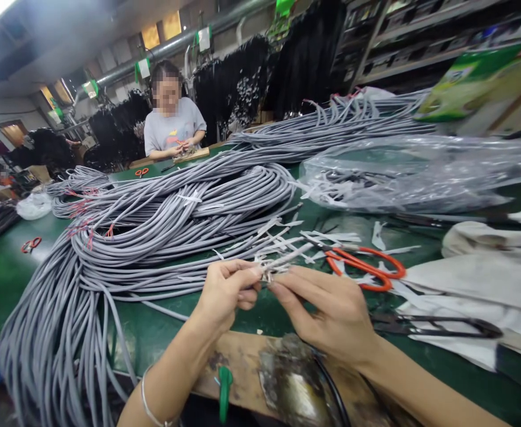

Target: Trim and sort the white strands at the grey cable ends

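Two hands pinched a gray cable end over a green table heaped with cables.

At the left of the frame a big bundle of gray cables (153, 231) sprawled across the green table (2, 279) and hung over its near edge. Just below centre, the left hand (224, 293) had its fingers closed on the cable end (271, 268), whose thin white wires were splayed; the right hand (331, 314) pinched the same end from the other side, fingertips nearly touching the left's. Right of the hands lay orange-handled scissors (367, 268), touching neither hand. Farther right sat a clear plastic bag (420, 172) and white cloth (482, 279). In the upper left a person in a gray shirt (173, 127) worked at the table's far side.
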Action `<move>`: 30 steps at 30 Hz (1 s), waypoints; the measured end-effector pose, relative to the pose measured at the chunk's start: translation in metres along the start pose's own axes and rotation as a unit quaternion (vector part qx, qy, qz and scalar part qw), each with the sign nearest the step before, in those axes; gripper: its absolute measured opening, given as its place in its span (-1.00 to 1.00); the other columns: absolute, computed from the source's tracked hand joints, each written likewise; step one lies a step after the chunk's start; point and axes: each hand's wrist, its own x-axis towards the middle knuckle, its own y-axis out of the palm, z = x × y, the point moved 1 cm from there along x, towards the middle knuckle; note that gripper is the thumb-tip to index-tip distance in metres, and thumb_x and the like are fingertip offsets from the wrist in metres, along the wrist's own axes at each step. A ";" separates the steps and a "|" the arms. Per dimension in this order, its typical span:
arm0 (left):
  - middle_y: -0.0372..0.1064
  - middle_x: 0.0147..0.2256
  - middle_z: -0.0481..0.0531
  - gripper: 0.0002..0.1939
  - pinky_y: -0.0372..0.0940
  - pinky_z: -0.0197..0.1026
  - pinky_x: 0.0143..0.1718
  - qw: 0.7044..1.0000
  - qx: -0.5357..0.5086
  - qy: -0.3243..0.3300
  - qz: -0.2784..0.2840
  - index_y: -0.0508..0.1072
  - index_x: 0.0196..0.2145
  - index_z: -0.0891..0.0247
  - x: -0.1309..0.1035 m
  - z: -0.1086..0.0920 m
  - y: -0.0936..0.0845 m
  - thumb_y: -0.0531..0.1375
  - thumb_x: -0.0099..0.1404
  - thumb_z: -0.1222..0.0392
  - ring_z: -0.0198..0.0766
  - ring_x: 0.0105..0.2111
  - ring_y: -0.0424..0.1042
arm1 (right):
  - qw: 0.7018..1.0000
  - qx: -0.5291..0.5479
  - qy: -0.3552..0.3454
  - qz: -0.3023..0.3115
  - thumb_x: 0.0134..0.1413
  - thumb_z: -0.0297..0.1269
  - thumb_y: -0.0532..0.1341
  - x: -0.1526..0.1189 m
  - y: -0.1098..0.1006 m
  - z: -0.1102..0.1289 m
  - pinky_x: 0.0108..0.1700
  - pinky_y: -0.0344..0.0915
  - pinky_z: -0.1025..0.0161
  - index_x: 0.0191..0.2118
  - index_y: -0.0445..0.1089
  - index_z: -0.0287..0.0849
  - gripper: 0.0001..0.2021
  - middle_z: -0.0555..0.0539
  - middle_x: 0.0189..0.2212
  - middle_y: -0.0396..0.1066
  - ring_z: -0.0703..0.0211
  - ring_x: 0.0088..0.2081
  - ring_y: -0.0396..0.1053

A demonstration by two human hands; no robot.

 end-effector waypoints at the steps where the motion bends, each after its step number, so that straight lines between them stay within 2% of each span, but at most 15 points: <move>1: 0.12 -0.73 -0.18 -0.58 -0.34 -0.41 -0.72 1.000 -0.007 -0.003 0.003 0.30 -0.61 0.36 -0.001 0.000 0.000 0.37 -0.32 0.04 -0.64 -0.79 -0.12 | 1.000 -0.015 -0.022 -0.005 0.09 -0.50 0.09 0.000 0.000 0.001 -0.57 0.20 0.38 -0.46 0.32 -0.17 -0.83 0.03 -0.67 0.32 0.32 -0.65 0.26; 4: 0.11 -0.73 -0.19 -0.56 -0.34 -0.41 -0.71 1.000 -0.001 0.009 0.009 0.32 -0.58 0.37 -0.001 -0.002 -0.001 0.38 -0.31 0.02 -0.63 -0.78 -0.11 | 1.000 -0.009 -0.026 -0.005 0.10 -0.50 0.08 0.001 0.001 0.003 -0.58 0.21 0.39 -0.46 0.30 -0.16 -0.83 0.03 -0.67 0.32 0.32 -0.65 0.27; 8: 0.10 -0.72 -0.20 -0.55 -0.28 -0.40 -0.72 0.998 0.050 0.044 0.016 0.34 -0.54 0.35 -0.001 -0.004 -0.003 0.37 -0.23 -0.05 -0.61 -0.78 -0.09 | 0.996 0.049 0.066 0.041 0.14 -0.45 0.06 0.004 -0.001 0.000 -0.65 0.16 0.41 -0.54 0.25 -0.15 -0.76 0.07 -0.72 0.24 0.37 -0.70 0.19; 11: 0.09 -0.73 -0.20 -0.58 -0.16 -0.40 -0.71 0.989 0.085 0.118 -0.029 0.35 -0.56 0.35 -0.002 -0.003 -0.004 0.36 -0.18 -0.06 -0.56 -0.75 -0.02 | 0.996 0.003 0.083 0.030 0.14 -0.39 0.09 0.006 -0.006 -0.008 -0.67 0.12 0.40 -0.53 0.26 -0.15 -0.78 0.08 -0.72 0.25 0.38 -0.72 0.17; 14: 0.25 -0.64 -0.09 -0.71 0.04 -0.38 -0.63 0.963 0.132 0.214 -0.094 0.39 -0.55 0.36 -0.004 0.000 -0.004 0.32 -0.06 0.05 -0.48 -0.65 0.16 | 0.994 -0.080 0.067 -0.022 0.14 -0.40 0.10 0.007 -0.012 -0.015 -0.57 0.20 0.36 -0.48 0.31 -0.14 -0.82 0.04 -0.64 0.35 0.32 -0.63 0.28; 17: 0.38 -0.52 0.02 -0.83 0.19 -0.36 -0.52 0.934 0.200 0.271 -0.123 0.43 -0.50 0.35 -0.006 0.006 -0.003 0.24 0.05 0.16 -0.39 -0.54 0.31 | 0.989 -0.140 0.012 -0.050 0.11 -0.45 0.14 0.006 -0.013 -0.013 -0.49 0.21 0.32 -0.41 0.35 -0.16 -0.89 0.01 -0.61 0.37 0.27 -0.58 0.30; 20: 0.42 -0.47 0.06 -0.86 0.24 -0.35 -0.50 0.907 0.264 0.302 -0.127 0.44 -0.47 0.35 -0.008 0.010 -0.002 0.20 0.10 0.19 -0.33 -0.49 0.37 | 0.983 -0.177 -0.028 -0.035 0.11 -0.47 0.15 0.006 -0.013 -0.008 -0.48 0.18 0.29 -0.39 0.37 -0.20 -0.90 -0.01 -0.63 0.38 0.26 -0.58 0.26; 23: 0.43 -0.47 0.07 -0.87 0.26 -0.34 -0.51 0.888 0.299 0.324 -0.128 0.45 -0.46 0.34 -0.009 0.011 -0.001 0.19 0.13 0.21 -0.31 -0.48 0.38 | 0.978 -0.206 -0.037 -0.020 0.11 -0.45 0.16 0.006 -0.014 -0.006 -0.47 0.15 0.27 -0.40 0.39 -0.20 -0.89 -0.01 -0.61 0.40 0.24 -0.57 0.26; 30: 0.45 -0.47 0.08 -0.87 0.31 -0.32 -0.47 0.880 0.320 0.329 -0.121 0.46 -0.46 0.34 -0.008 0.012 -0.001 0.19 0.14 0.22 -0.29 -0.48 0.41 | 0.976 -0.215 -0.039 0.003 0.09 -0.44 0.16 0.006 -0.016 -0.006 -0.50 0.11 0.27 -0.45 0.39 -0.21 -0.87 -0.01 -0.63 0.40 0.24 -0.57 0.25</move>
